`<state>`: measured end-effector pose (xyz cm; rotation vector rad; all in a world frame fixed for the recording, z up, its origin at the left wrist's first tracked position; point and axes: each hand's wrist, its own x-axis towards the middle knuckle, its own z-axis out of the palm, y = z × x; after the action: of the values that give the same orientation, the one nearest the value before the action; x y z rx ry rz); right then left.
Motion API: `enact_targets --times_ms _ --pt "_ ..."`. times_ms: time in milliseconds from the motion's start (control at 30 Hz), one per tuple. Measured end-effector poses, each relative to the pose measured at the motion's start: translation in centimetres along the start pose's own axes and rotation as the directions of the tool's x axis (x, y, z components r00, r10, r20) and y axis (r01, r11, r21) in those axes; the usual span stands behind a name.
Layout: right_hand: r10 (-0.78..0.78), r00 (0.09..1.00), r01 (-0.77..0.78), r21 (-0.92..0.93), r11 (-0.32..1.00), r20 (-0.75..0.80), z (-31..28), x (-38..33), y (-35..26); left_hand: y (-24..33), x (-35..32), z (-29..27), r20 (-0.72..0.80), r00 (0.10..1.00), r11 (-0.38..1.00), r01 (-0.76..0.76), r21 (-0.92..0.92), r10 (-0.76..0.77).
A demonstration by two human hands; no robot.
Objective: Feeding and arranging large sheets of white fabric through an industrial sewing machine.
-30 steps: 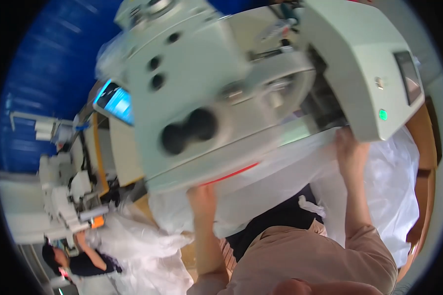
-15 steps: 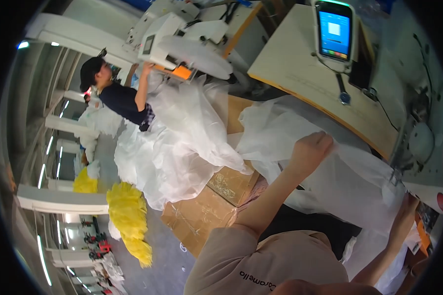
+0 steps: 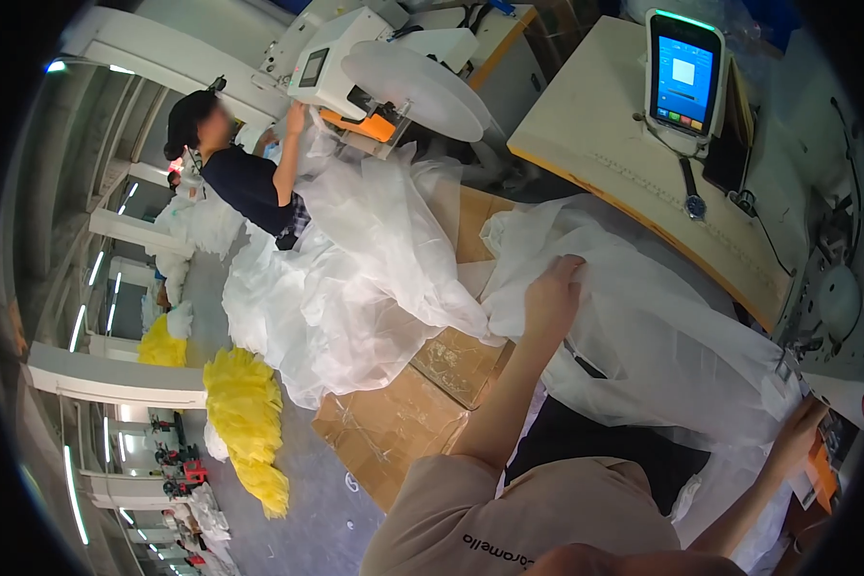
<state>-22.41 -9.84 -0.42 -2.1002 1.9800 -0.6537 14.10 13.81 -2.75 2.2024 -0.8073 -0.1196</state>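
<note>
White sheer fabric [image 3: 662, 336] lies across my lap and runs along the table edge to a sewing machine [image 3: 838, 298] at the far right. My left hand [image 3: 553, 293] is closed, with its fingers curled on a fold of this fabric at mid-length. Beside the machine's needle area, my right hand [image 3: 799, 432] has its fingers bent against the fabric's right end. Part of the right hand's grip is hidden by the hand itself.
A table [image 3: 595, 125] holds a lit touch-screen device [image 3: 684, 82] and a wristwatch [image 3: 693, 204]. Cardboard [image 3: 384, 422] lies left of me under piled white fabric [image 3: 346, 298]. A co-worker [image 3: 240, 182] stands at another machine [image 3: 341, 62]. Yellow fabric [image 3: 243, 413] lies on the floor.
My left hand has moved left, away from the machine, and the fabric beside it has shifted. My right hand stays near the machine. The whole view has tilted slightly.
</note>
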Motion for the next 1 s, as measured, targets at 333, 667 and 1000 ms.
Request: enact_targets --times_ms 333,667,1000 --pt "-0.26 0.966 0.215 0.547 0.809 0.006 -0.3 -0.7 1.8 -0.2 0.3 1.0 -0.174 0.954 0.969 -0.231 0.082 0.243" --pt "0.093 0.969 -0.246 0.9 0.358 0.228 -7.2 -1.5 3.2 4.4 2.8 2.4 0.453 0.891 0.625 0.366 -0.689 -0.023" --pt "0.101 0.904 0.033 0.304 0.952 -0.416 -8.8 -1.6 9.3 13.0 0.6 6.2 0.323 0.865 0.897 -0.264 -0.355 0.383"
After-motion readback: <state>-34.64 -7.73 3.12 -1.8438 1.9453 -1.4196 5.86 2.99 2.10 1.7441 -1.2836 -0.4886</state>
